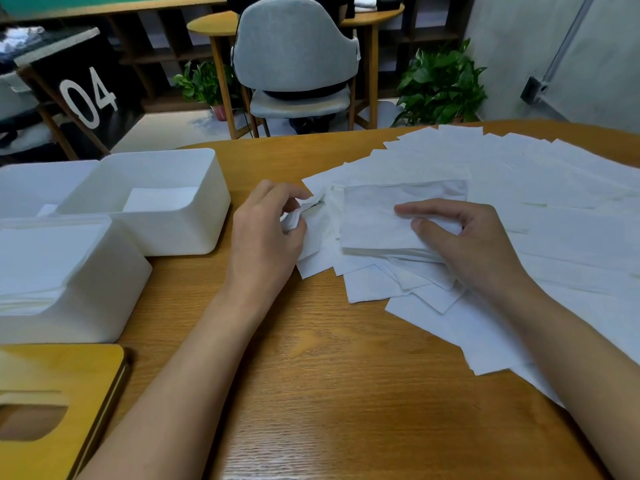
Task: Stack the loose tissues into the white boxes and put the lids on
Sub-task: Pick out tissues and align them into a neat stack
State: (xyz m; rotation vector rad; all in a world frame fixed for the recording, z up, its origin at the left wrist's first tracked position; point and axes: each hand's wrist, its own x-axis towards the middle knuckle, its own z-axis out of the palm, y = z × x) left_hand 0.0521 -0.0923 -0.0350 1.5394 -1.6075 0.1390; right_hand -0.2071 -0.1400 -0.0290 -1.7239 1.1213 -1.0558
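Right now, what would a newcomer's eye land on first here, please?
The wide spread of loose white tissues covering the wooden table at right, where the right hand holds a small stack and the left hand pinches a crumpled tissue. Then the open white boxes at left, the nearest box piled full.

The wooden table [311,375] in front of me has a warm, orange-brown grain. Beyond it, across a pale floor [166,126], a grey upholstered chair [294,46] with wooden legs has its back towards me, at a smaller wooden table [207,26]. A leafy green plant [202,83] in a pink pot [220,112] stands on the floor left of the chair; a bushier plant [441,84] stands to its right. Far left, a black board [52,64] bears a white "04". Dark shelving [426,36] lines the back.
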